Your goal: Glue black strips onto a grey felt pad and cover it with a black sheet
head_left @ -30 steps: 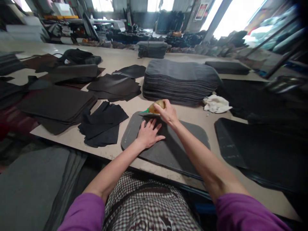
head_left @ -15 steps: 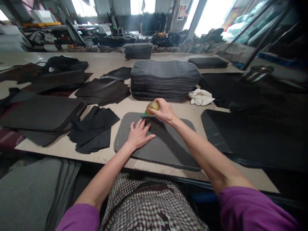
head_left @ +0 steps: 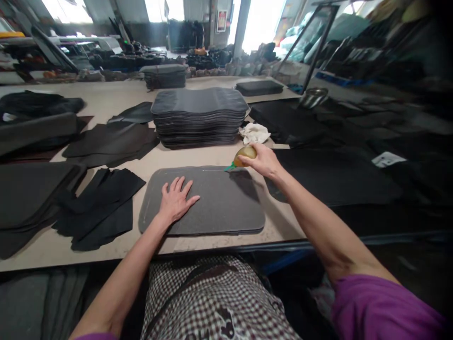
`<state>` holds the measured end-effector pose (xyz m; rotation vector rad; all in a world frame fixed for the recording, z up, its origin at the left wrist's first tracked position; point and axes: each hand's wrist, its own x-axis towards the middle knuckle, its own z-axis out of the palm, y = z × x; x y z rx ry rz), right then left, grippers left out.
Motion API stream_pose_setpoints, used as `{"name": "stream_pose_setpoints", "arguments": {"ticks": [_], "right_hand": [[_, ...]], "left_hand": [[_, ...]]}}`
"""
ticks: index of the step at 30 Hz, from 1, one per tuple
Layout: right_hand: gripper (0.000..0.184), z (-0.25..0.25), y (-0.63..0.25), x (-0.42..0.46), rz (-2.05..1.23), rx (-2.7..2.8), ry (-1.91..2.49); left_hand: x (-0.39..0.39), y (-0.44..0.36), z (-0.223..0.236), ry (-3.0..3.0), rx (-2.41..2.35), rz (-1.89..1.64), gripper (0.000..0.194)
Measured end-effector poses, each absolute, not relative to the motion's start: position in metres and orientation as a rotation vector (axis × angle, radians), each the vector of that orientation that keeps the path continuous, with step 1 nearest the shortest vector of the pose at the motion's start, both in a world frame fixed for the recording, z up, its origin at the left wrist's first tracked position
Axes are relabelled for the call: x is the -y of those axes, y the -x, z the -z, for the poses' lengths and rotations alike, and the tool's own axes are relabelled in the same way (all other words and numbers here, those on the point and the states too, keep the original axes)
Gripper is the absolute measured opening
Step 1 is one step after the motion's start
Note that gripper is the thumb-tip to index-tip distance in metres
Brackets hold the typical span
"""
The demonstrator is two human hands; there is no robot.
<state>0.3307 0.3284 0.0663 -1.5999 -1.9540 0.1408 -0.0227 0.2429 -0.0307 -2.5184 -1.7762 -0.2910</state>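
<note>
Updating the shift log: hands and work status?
Left hand spread on grey round-cornered panel. Right hand grips amber bulb-shaped bottle, green tip near panel's far edge. Crumpled white cloth lies clear of panel.

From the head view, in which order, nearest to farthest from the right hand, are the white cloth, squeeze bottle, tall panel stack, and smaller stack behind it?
1. Squeeze bottle: in the right hand's grip.
2. White cloth: just beyond the hand.
3. Tall panel stack: beyond, to the left.
4. Smaller stack: farthest, behind the tall one, toward its left.
</note>
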Motion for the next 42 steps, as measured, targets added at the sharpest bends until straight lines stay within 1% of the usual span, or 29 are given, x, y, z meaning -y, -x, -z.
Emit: {"name": "stream_pose_setpoints", "arguments": {"ticks": [5, 8, 11, 12, 13, 15, 17, 18, 20, 22, 25, 27, 30, 36, 42], "right_hand": [[0.037, -0.071, -0.394, -0.306, -0.073, 1.832, 1.778], [0.038, -0.078, -0.414, -0.287, 0.049, 1.745, 1.843], [0.043, -0.087, -0.404, -0.262, 0.224, 1.625, 1.81], [0.045, -0.089, -0.394, -0.253, 0.178, 1.578, 1.763], [0.047, -0.09, -0.38, -0.243, 0.059, 1.532, 1.695], [0.048, -0.088, -0.345, -0.226, -0.355, 1.464, 1.518], [0.048, -0.082, -0.302, -0.211, -0.756, 1.474, 1.372], [0.048, -0.077, -0.279, -0.205, -0.884, 1.519, 1.325], [0.05, -0.066, -0.234, -0.195, -1.004, 1.651, 1.26], [0.05, -0.056, -0.191, -0.188, -0.988, 1.776, 1.177], [0.042, -0.046, -0.142, -0.181, -0.821, 1.931, 1.041], [0.039, -0.043, -0.12, -0.178, -0.703, 2.021, 0.97], [0.04, -0.041, -0.103, -0.175, -0.599, 2.12, 0.934], [0.043, -0.048, -0.108, -0.172, -0.518, 2.249, 0.957], [0.041, -0.067, -0.161, -0.171, -0.502, 2.263, 1.018]], "left_hand": [[-0.243, 0.023, 0.034, 2.53, 1.751, 0.347, 0.07], [-0.245, 0.025, 0.035, 2.558, 1.744, 0.379, 0.068], [-0.246, 0.036, 0.028, 2.65, 1.762, 0.475, 0.054], [-0.246, 0.043, 0.024, 2.676, 1.764, 0.549, 0.049], [-0.244, 0.053, 0.018, 2.686, 1.765, 0.635, 0.045], [-0.239, 0.077, 0.005, 2.655, 1.784, 0.755, 0.039], [-0.229, 0.106, -0.007, 2.595, 1.85, 0.752, 0.032], [-0.222, 0.119, -0.013, 2.569, 1.894, 0.725, 0.029], [-0.207, 0.142, -0.021, 2.549, 1.967, 0.666, 0.025], [-0.191, 0.156, -0.023, 2.557, 2.019, 0.617, 0.022], [-0.173, 0.164, -0.02, 2.581, 2.074, 0.557, 0.02], [-0.166, 0.163, -0.017, 2.578, 2.095, 0.538, 0.02], [-0.162, 0.16, -0.011, 2.56, 2.099, 0.494, 0.017], [-0.166, 0.157, -0.003, 2.532, 2.108, 0.358, 0.017], [-0.17, 0.16, 0.0, 2.526, 2.092, 0.324, 0.02]]}}
